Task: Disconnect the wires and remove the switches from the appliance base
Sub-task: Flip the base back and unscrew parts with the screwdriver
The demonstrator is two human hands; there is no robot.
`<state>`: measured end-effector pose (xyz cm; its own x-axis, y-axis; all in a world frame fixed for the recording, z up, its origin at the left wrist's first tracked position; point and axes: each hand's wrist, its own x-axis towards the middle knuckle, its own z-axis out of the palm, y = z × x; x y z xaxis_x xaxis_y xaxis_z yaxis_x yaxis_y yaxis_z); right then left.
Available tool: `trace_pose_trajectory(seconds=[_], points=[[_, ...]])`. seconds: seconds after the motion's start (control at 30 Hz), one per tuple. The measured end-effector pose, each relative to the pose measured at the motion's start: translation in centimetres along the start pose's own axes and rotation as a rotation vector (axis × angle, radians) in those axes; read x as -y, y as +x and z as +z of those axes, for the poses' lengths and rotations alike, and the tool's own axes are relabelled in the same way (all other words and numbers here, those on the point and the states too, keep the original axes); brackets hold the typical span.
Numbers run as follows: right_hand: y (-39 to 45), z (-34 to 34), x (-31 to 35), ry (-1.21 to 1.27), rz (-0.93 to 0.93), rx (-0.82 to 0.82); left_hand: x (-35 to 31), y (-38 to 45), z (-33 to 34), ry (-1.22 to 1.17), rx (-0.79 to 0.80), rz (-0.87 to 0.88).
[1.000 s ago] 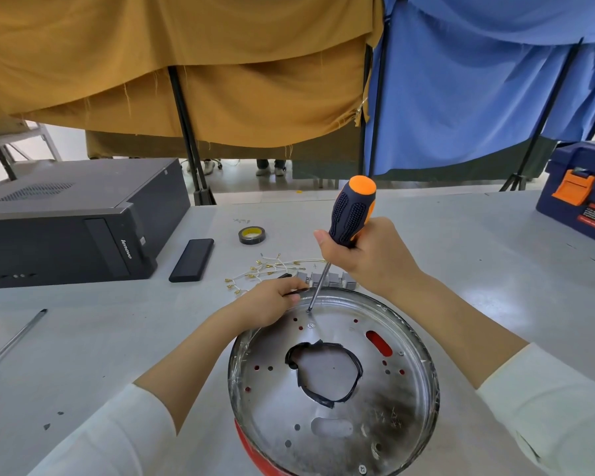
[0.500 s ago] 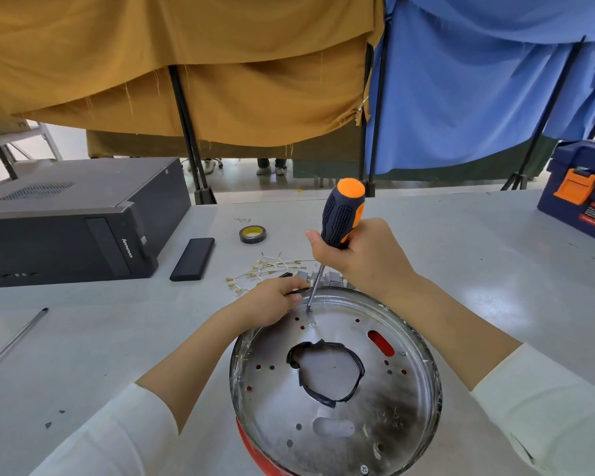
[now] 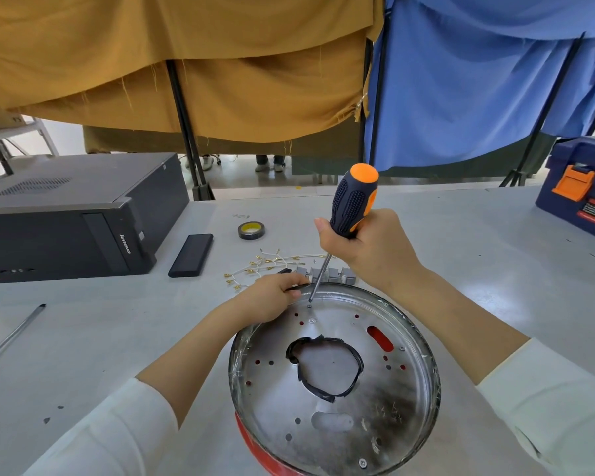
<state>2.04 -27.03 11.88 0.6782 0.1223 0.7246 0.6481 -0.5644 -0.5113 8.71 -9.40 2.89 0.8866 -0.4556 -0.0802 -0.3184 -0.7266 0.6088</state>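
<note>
**Now: driver tip on far-rim screw, base braced from the left**

R hand (image 3: 375, 249) is wrapped tight round the lower part of the screwdriver (image 3: 352, 204) handle, thumb up along the black rubber, orange cap sticking out above the fist. Shaft runs down and slightly left from the grip; long axis steep, top leaning to the right and away. Tip sits at or just above a small screw (image 3: 309, 306) on the plate near the far rim. Can't tell if the bit is fully seated in the head.

L hand (image 3: 272, 297) lies on the far-left edge of the appliance base (image 3: 392, 389), fingers curled over the rim and pinching a thin black part (image 3: 298, 286) just left of the shaft. What that part is: unclear, poss. a wire or clip.

So the screw lies straight below the R grip, along the shaft axis, w/ L fingers touching distance to its left. Judgement: next move is turn + downward push along that axis; any slip goes sideways toward the L fingertips.

Outward: row of grey switches (image 3: 330, 274) on the table just beyond the far rim, behind the shaft. Loose white wires (image 3: 272, 262) w/ brass terminals further left of them. Both look already off the base. Tape roll (image 3: 251, 230) farther back.
</note>
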Motion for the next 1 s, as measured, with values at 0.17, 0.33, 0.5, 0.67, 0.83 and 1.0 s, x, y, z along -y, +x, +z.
trace_pose_trajectory(seconds=[0.17,0.33,0.5,0.67,0.83,1.0], points=[[-0.2,0.0,-0.3,-0.005,-0.004,0.007,0.1,0.2,0.1,0.014,-0.003,-0.007],[-0.3,0.1,-0.4,-0.002,-0.01,0.005,0.3,0.2,0.2,0.013,-0.008,-0.011],[-0.3,0.2,-0.6,-0.001,-0.007,0.009,0.1,0.1,0.1,0.035,-0.01,-0.006],[-0.3,0.4,-0.4,-0.009,-0.01,0.019,0.0,0.0,0.0,0.042,-0.008,0.003],[-0.2,0.6,0.0,-0.06,0.008,0.046,0.0,0.0,0.1,0.036,-0.024,0.005],[0.6,1.0,0.4,-0.243,0.07,-0.005,0.0,-0.2,0.2,0.037,-0.031,0.002]])
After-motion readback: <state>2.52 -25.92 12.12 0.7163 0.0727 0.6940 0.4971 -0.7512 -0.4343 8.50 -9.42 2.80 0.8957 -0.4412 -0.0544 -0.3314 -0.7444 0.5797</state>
